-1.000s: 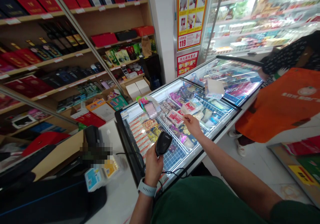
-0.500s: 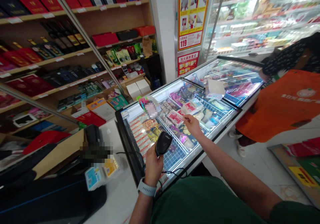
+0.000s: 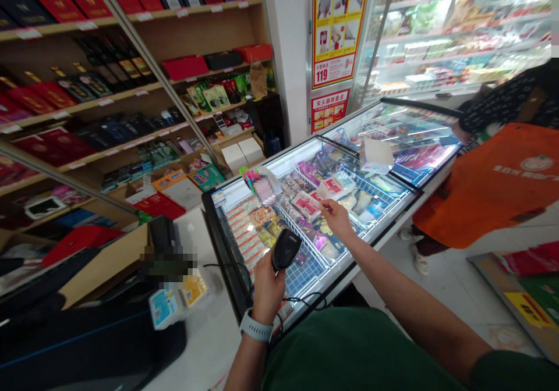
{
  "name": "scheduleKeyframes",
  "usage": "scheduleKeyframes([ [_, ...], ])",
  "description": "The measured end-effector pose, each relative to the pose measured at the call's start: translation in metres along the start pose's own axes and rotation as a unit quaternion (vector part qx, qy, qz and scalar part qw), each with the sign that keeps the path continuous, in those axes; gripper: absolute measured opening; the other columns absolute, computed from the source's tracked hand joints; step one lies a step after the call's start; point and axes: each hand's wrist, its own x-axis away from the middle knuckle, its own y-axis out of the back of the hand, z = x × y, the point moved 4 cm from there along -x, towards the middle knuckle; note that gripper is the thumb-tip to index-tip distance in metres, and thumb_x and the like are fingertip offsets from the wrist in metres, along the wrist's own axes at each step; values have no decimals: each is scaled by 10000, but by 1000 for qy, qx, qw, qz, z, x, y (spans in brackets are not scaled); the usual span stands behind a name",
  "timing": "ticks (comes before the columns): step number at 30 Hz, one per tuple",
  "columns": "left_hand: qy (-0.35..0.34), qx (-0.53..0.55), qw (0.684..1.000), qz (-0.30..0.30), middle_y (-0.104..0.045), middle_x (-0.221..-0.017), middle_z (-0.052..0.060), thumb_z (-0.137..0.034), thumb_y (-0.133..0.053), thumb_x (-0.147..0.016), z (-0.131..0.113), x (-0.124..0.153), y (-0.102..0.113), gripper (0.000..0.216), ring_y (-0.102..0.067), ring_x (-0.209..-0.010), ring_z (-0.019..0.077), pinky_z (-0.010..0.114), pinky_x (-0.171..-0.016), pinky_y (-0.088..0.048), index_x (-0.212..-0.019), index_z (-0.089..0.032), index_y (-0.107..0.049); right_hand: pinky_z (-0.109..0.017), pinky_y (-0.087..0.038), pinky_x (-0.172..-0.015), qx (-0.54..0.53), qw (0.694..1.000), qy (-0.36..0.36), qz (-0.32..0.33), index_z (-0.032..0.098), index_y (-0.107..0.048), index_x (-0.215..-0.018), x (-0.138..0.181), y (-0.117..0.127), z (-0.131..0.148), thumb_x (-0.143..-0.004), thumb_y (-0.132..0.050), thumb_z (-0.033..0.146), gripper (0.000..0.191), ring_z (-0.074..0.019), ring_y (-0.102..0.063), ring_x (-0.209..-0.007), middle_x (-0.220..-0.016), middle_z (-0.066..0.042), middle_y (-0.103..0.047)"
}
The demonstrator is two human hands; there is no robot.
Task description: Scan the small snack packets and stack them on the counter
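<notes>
My left hand [image 3: 267, 283] is wrapped round the handle of a black barcode scanner [image 3: 285, 247], whose head points up over the glass lid of a chest freezer [image 3: 395, 219]. Its black cable [image 3: 305, 305] trails down by my green shirt. My right hand [image 3: 334, 216] reaches across the freezer lid and pinches the edge of a red and white packet [image 3: 305, 205] lying on the glass. A second red and white packet [image 3: 334, 186] lies just beyond it. A white watch sits on my left wrist.
A person in an orange apron [image 3: 493, 187] stands at the freezer's right end. A white box [image 3: 374, 154] rests on the lid. Wooden shelves [image 3: 131, 97] of boxed goods fill the left. A black till unit [image 3: 87, 344] stands lower left, a lit cooler [image 3: 449, 36] behind.
</notes>
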Motion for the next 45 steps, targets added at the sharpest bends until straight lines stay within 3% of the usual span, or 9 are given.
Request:
scheduleKeyframes([
  [45, 3, -21, 1000, -11, -702, -1172, 124, -70, -535, -777, 5, 1, -1, 460, -641, -1127, 289, 462, -1023, -479, -1218, -167, -624, -332, -559, -721, -6, 1000, -17, 11, 216, -676, -963, 2, 0, 1, -846, -587, 307, 173, -202, -726, -719, -842, -24, -742],
])
